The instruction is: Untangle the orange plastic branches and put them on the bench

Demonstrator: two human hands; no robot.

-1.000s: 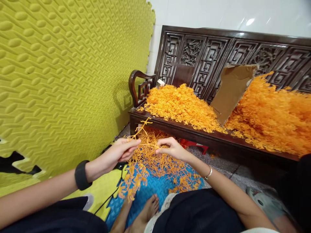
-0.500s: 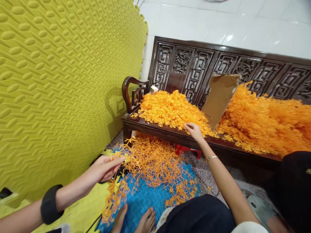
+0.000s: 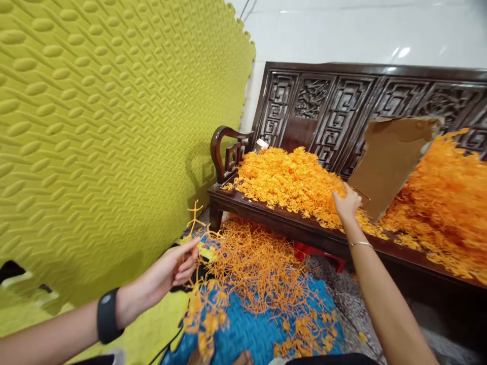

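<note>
The left hand (image 3: pixel 171 266) was held out in front of the left front corner of the surface (image 3: pixel 247 204), its fingers pinched narrow on an orange branched piece (image 3: pixel 195 220) whose forked tip stood up above them. The right hand (image 3: pixel 347 204) reached over the front edge to the right end of a loose orange pile (image 3: pixel 289 177); thumb and forefinger looked parted there, though I could not tell whether they held anything. That pile spread from the left end of the surface, beside the curved armrest (image 3: pixel 217 152), to a leaning sheet of cardboard (image 3: pixel 395 162). Beyond the cardboard a taller orange heap (image 3: pixel 452 203) ran along the surface towards its right end, against the carved backrest (image 3: pixel 315 101). Below the front edge, a tangle of orange stems (image 3: pixel 262 263) lay partly on a blue mat (image 3: pixel 247 319), near a red object (image 3: pixel 327 258) under the surface
</note>
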